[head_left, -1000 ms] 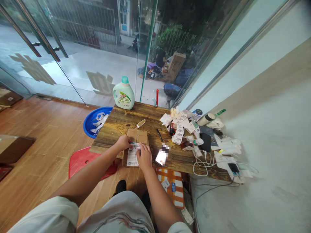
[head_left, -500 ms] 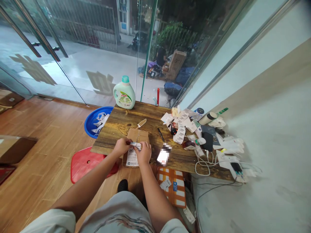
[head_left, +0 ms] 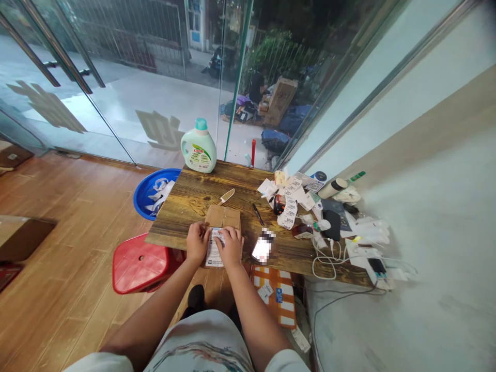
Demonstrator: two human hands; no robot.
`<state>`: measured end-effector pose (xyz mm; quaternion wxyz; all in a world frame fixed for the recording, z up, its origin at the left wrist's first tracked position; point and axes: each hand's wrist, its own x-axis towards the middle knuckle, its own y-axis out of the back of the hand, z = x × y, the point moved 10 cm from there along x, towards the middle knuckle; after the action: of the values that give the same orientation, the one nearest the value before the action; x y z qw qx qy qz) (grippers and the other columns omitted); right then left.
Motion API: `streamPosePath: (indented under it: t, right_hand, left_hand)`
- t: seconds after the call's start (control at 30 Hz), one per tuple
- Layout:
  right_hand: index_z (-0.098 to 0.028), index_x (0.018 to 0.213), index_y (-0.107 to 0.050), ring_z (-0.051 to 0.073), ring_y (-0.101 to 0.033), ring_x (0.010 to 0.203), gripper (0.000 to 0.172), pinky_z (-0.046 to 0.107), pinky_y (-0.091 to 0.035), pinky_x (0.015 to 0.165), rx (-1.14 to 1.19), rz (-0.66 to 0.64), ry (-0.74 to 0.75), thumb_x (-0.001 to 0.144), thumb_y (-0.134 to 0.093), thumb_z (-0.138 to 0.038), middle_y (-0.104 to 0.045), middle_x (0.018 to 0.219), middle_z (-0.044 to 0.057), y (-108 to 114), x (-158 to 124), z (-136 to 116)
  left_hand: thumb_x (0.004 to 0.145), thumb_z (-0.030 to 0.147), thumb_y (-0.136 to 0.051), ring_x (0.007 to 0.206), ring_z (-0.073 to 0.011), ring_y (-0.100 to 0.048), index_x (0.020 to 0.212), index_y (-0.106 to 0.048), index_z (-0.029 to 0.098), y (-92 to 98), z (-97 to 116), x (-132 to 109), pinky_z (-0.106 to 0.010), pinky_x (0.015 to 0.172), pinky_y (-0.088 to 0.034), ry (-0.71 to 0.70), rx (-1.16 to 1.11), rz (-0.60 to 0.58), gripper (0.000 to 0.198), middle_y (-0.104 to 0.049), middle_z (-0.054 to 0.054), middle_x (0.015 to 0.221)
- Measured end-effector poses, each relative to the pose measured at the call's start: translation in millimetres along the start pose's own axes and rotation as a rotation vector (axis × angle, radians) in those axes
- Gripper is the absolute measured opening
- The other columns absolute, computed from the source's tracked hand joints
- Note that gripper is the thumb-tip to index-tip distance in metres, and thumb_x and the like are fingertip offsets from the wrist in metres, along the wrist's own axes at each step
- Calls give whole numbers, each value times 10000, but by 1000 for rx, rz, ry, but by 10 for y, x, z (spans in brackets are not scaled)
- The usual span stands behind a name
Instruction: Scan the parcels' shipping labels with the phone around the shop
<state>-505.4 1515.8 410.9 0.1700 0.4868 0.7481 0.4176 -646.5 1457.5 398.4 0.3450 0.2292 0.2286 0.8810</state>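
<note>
A small brown cardboard box (head_left: 227, 217) lies at the front edge of the wooden table (head_left: 176, 206), with a white printed label (head_left: 214, 254) on its top. My left hand (head_left: 198, 242) is at the label's left edge, its thumb and fingertips pinched together; whatever they hold is too small to tell. Across the label's upper right part rests my right hand (head_left: 231, 245), its fingers bent over the paper and spread a little. Behind the box is a knife-like tool (head_left: 227, 196). To the right lie a black pen (head_left: 258, 214) and a phone (head_left: 262, 249) with a lit, blurred screen.
A green detergent bottle (head_left: 199, 150) stands at the table's back left. Receipt strips (head_left: 289, 212), bottles and white cables (head_left: 325, 266) crowd the right side. Left of the table are a blue basin (head_left: 145, 192) and a red stool (head_left: 139, 263). A checked orange box (head_left: 276, 305) sits below.
The label's top now lies flatter on the box, where before both hands pinched its upper edge. My left hand has moved slightly right and down, and my right hand's fingers have spread over the label.
</note>
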Motion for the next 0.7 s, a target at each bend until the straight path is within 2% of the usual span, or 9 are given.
streamPosePath:
  t: [0.1, 0.23, 0.3, 0.33, 0.4, 0.47, 0.5, 0.57, 0.7]
  right_hand:
    - [-242, 1018, -677, 273, -495, 1054, 192, 406, -364, 855, -1, -10, -4, 847, -631, -317, -656, 1107, 66, -13, 13, -36]
    - [-300, 1022, -680, 231, -522, 1084, 216, 363, -392, 898, 12, -20, -20, 809, -651, -320, -664, 1129, 19, 58, -16, 84]
    - [-280, 1067, -663, 233, -520, 1125, 242, 375, -392, 938, -8, 42, -142, 846, -572, -317, -645, 1180, 45, 222, -85, 410]
    - [-231, 1128, -635, 261, -508, 1155, 295, 416, -385, 956, -33, 94, -252, 872, -508, -308, -620, 1221, 98, 332, -149, 652]
    - [-53, 1287, -485, 377, -464, 1199, 487, 551, -362, 940, -111, 200, -554, 881, -447, -320, -537, 1269, 275, 540, -364, 1211]
    - [73, 1316, -381, 483, -458, 1168, 749, 619, -373, 883, -171, 220, -822, 788, -595, -414, -500, 1225, 396, 604, -601, 1666]
    - [92, 1312, -367, 498, -475, 1143, 855, 615, -387, 873, -184, 200, -910, 720, -679, -440, -505, 1202, 410, 577, -685, 1822]
    - [39, 1308, -394, 441, -521, 1123, 888, 556, -415, 902, -183, 135, -993, 656, -761, -440, -540, 1206, 343, 451, -753, 2004]
    - [-128, 1228, -511, 296, -524, 1160, 526, 493, -404, 982, -135, 34, -1022, 798, -680, -380, -547, 1270, 146, 216, -702, 2124]
  left_hand:
    - [865, 243, -481, 806, -198, -551, 881, -610, 179, -21, 86, 13, -369, 751, -508, -77, 7, -43, 145, -559, -63, 863]
    - [871, 198, -488, 1027, -194, -531, 1020, -645, 254, -139, 323, -56, -377, 950, -450, -306, 15, -286, 224, -649, -35, 1071]
    - [891, 222, -467, 1036, -201, -520, 1094, -628, 244, -154, 356, -73, -390, 946, -450, -348, 47, -343, 259, -656, -41, 1112]
    - [903, 230, -443, 1034, -210, -517, 1103, -625, 228, -160, 360, -67, -405, 936, -453, -356, 68, -353, 270, -653, -55, 1123]
    - [914, 230, -407, 1006, -229, -523, 1074, -640, 205, -200, 376, -38, -440, 909, -459, -376, 114, -379, 284, -652, -83, 1113]
    - [906, 206, -399, 1011, -254, -529, 1045, -655, 207, -267, 409, 18, -498, 918, -441, -418, 156, -422, 292, -649, -103, 1105]
    - [898, 191, -406, 1040, -263, -529, 1046, -659, 218, -305, 432, 52, -529, 951, -416, -454, 168, -457, 294, -646, -104, 1117]
    - [888, 180, -430, 1128, -250, -521, 1063, -658, 253, -380, 486, 109, -525, 1034, -364, -562, 161, -567, 297, -641, -81, 1156]
    - [895, 229, -454, 1242, -180, -484, 1150, -632, 308, -415, 510, 161, -364, 1092, -350, -762, 103, -799, 321, -602, -39, 1265]
